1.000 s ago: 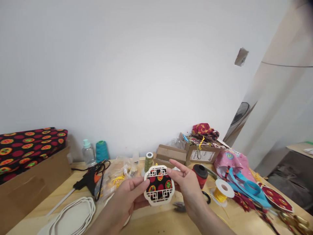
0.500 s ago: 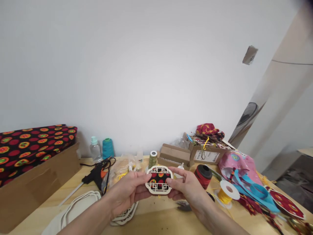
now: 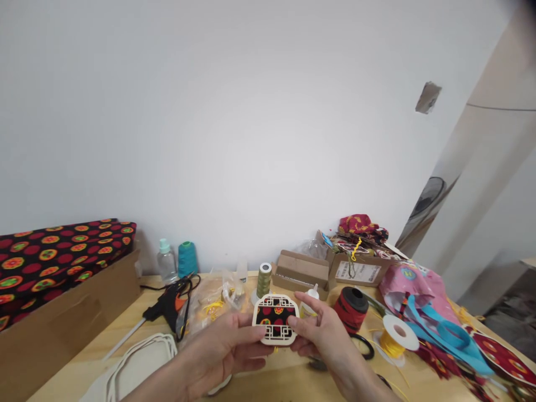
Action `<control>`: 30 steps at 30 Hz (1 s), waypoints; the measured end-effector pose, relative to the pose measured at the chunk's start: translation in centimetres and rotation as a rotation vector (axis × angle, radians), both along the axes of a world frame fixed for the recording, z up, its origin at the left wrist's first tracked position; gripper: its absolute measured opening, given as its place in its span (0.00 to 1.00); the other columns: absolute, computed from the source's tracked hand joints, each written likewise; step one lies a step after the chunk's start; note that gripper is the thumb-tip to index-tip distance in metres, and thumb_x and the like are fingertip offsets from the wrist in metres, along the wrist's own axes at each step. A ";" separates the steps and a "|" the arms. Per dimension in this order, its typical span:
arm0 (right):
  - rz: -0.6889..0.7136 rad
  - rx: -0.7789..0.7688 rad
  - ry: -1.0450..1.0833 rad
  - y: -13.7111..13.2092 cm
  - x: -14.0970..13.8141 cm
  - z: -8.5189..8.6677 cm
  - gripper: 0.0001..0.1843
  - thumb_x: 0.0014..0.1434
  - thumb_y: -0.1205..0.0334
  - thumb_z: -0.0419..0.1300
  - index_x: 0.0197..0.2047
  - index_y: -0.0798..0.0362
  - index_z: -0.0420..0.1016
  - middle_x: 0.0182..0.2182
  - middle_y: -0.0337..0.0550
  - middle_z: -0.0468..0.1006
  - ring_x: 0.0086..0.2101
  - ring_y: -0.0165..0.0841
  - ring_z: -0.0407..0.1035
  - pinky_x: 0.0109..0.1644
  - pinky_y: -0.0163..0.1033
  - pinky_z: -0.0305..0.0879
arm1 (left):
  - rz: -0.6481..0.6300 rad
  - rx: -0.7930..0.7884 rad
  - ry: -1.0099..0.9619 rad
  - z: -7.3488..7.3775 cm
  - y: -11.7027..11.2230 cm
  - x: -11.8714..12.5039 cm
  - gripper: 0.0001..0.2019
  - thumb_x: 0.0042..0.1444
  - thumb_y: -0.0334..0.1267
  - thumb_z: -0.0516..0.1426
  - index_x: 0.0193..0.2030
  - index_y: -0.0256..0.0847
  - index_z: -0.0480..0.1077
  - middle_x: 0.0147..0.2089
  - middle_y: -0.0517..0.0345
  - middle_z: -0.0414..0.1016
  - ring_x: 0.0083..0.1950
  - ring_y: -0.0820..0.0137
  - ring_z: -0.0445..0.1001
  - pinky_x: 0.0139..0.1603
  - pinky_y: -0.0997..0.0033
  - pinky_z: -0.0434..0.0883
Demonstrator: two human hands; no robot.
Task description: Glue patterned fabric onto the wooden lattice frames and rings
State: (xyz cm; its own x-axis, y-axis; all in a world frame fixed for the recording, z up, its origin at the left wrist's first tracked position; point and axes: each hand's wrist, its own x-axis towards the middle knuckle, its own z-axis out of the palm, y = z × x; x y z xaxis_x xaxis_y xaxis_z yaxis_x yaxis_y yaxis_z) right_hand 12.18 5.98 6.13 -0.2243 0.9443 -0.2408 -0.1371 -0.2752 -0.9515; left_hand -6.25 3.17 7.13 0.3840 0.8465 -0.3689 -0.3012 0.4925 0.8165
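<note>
Between my two hands is a small cream lattice frame (image 3: pixel 276 334) with scalloped edges, backed by black fabric with red and orange round motifs. My left hand (image 3: pixel 234 343) grips its left side, thumb on the front face and fingers behind. On the right side, my right hand (image 3: pixel 320 329) pinches it, thumb on the front and index finger raised past the top right corner. A white-tipped glue bottle (image 3: pixel 310 298) stands just behind my right hand. Under my left forearm, pale scalloped blanks (image 3: pixel 142 357) lie on the table, partly hidden.
On the left are a cardboard box (image 3: pixel 84 318) of patterned fabric and a black glue gun (image 3: pixel 170 304). Behind stand teal thread (image 3: pixel 187 259) and green thread (image 3: pixel 264 280). To the right lie a red cord spool (image 3: pixel 350 312), a yellow spool (image 3: pixel 396 338) and blue ribbon (image 3: pixel 448 340).
The view has shifted, so the table items sit slightly lower and further right. Both hands still hold the lattice frame, now lower in view; the left hand covers more of the lattice piece below it.
</note>
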 end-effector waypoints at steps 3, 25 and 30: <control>0.027 0.002 -0.020 -0.1 -0.1 -0.2 0.53 0.36 0.51 0.69 0.58 0.66 0.47 0.14 0.38 0.74 0.16 0.27 0.68 0.20 0.28 0.62 | 0.025 -0.001 0.044 -0.2 -0.3 0.1 0.09 0.47 0.34 0.61 0.36 0.34 0.73 0.38 0.47 0.79 0.32 0.73 0.76 0.36 0.76 0.69; 0.103 0.082 0.176 -1.6 -1.2 -3.4 0.62 0.32 0.57 0.72 0.60 0.66 0.35 0.20 0.43 0.78 0.14 0.24 0.64 0.17 0.28 0.59 | 0.115 0.281 -0.049 -2.3 -0.2 1.4 0.21 0.43 0.49 0.61 0.40 0.36 0.73 0.33 0.51 0.78 0.35 0.64 0.74 0.37 0.69 0.69; 0.058 0.089 0.195 -1.7 -2.0 -3.9 0.56 0.31 0.58 0.72 0.57 0.63 0.44 0.20 0.41 0.78 0.15 0.25 0.64 0.20 0.31 0.61 | 0.388 0.238 -0.021 -2.6 -0.1 3.2 0.19 0.48 0.51 0.57 0.36 0.35 0.73 0.27 0.55 0.77 0.30 0.67 0.73 0.25 0.75 0.67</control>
State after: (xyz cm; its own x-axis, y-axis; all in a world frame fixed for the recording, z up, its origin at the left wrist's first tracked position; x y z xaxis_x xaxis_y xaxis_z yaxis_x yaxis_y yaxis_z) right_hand 10.23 4.32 2.26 -0.3129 0.9441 -0.1039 -0.3070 -0.2040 -0.9296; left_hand -3.08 3.05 4.54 0.0269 0.9895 -0.1418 -0.4440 0.1389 0.8852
